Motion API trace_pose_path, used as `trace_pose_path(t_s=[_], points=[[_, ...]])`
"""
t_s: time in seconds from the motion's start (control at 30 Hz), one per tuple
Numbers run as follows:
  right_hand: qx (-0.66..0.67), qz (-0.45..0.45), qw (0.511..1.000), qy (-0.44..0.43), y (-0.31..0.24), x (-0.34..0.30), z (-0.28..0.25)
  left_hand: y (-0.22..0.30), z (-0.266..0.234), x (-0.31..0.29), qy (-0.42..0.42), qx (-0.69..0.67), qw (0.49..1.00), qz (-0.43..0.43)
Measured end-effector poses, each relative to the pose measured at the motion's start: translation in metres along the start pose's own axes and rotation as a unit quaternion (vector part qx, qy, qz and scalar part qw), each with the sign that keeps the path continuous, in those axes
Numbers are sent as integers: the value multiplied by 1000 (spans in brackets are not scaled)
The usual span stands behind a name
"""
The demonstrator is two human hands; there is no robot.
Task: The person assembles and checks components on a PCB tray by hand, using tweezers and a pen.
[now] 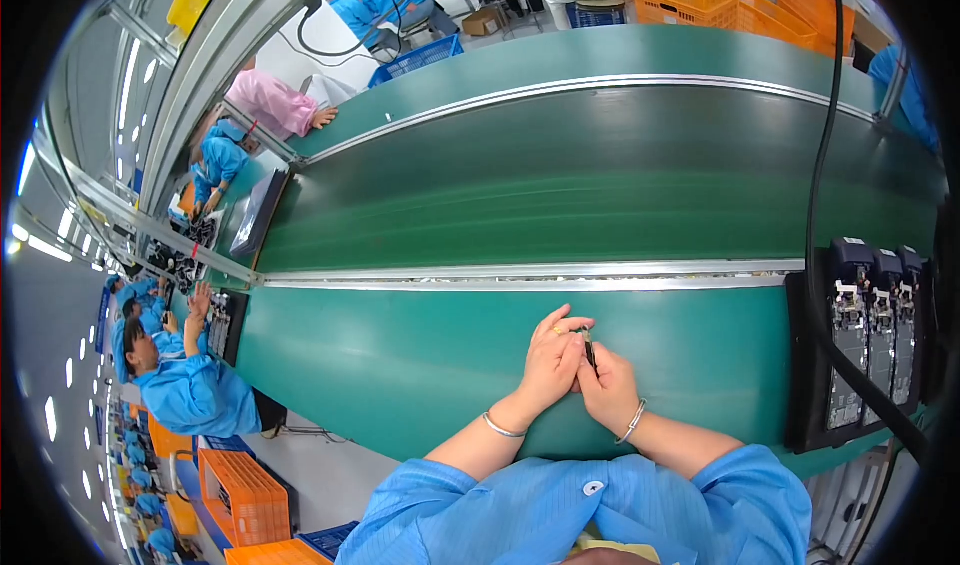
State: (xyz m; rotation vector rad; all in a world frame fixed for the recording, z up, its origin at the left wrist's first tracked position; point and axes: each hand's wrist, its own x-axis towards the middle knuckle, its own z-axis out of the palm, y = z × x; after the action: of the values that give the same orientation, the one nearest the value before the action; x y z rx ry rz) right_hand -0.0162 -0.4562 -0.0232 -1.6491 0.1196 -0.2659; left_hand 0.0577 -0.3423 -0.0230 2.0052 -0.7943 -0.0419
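Observation:
My two hands meet above the green bench top in front of me. Between the thumbs and fingertips shows a small, narrow black piece (591, 354) with a light, shiny end; its exact kind is too small to make out. My right hand (609, 393) is closed around its lower part. Pressed against it from the other side, my left hand (550, 367) has its thumb and fingers bent in at the shiny end. Part of the piece is hidden by my fingers.
A black tray (808, 405) with several circuit-board assemblies (848, 365) stands at the right, a thick black cable (822, 305) hanging before it. Beyond a metal rail (530, 273) runs a dark green conveyor belt (560, 195). At the left, a co-worker in blue (205, 395) sits near orange crates (245, 500).

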Motion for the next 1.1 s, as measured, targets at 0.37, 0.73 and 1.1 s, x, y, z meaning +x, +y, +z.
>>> trace_pose_path(t_s=[0.37,0.73,1.1], points=[[20,3,999,-34,-6,-2,1,1,-6,-1,-18,-13,1000,11],[11,-6,1000,-25,-2,1,2,-7,-4,-3,-12,-13,999,30],[-6,-8,1000,-23,2,1,3,-2,-4,-2,2,-39,999,5]])
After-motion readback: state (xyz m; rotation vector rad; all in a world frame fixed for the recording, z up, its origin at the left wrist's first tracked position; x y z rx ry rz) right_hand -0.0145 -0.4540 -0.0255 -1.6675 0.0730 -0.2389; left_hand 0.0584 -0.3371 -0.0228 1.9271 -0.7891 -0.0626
